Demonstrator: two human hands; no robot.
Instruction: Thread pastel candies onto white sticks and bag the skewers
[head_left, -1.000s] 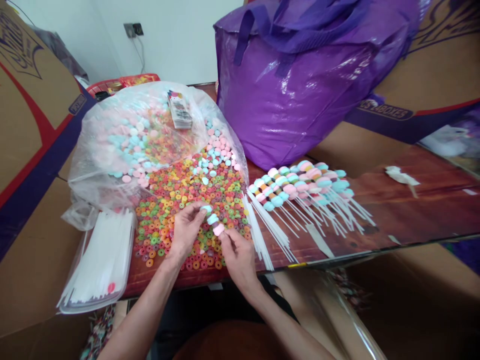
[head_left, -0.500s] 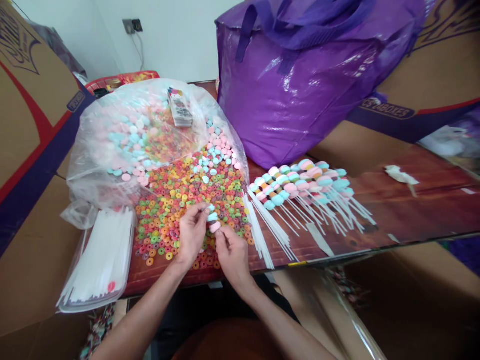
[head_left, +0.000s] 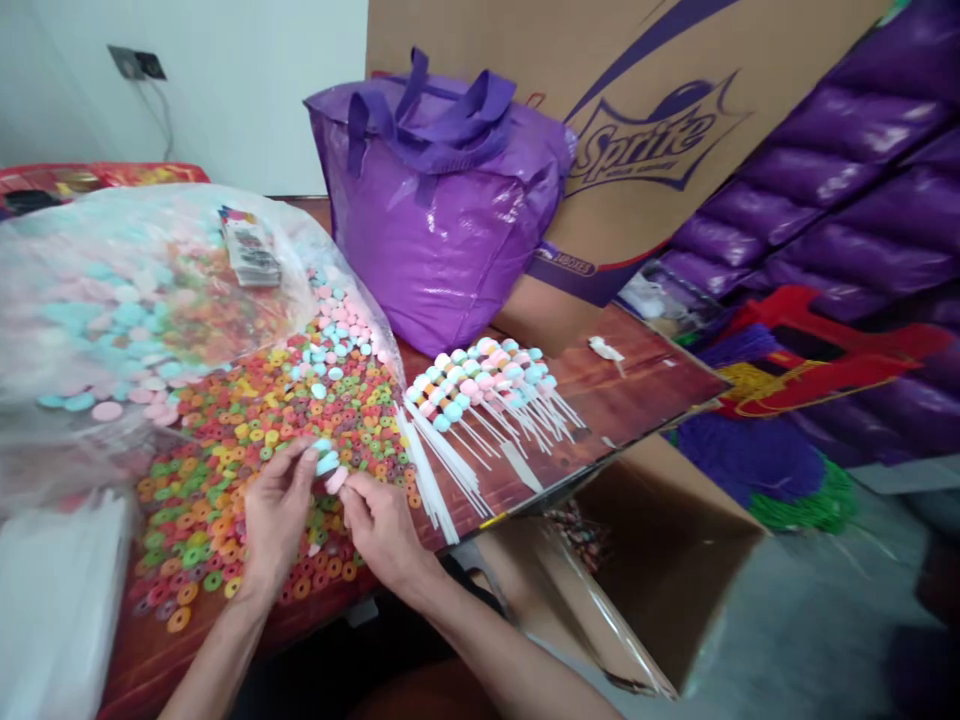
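My left hand [head_left: 276, 515] and my right hand [head_left: 380, 525] meet over a spread of coloured ring candies [head_left: 247, 450] on the table. Between their pinched fingertips is a short skewer of pink and blue candy discs [head_left: 328, 467]. The left fingers pinch its upper end, the right fingers its lower end. Just right of my hands lies a bundle of bare white sticks [head_left: 427, 470]. Beyond them lies a row of finished candy skewers [head_left: 480, 380] with their sticks pointing right.
A clear plastic bag [head_left: 112, 300] of pastel discs opens at the left. A purple tote bag [head_left: 442, 200] stands behind the skewers, cardboard with a printed logo [head_left: 637, 130] behind it. An open cardboard box [head_left: 660, 570] sits below the table's right edge.
The view has swung right and drawn back, so the box and purple items at right now show. My hands stay together on the same candy skewer, now left of centre.
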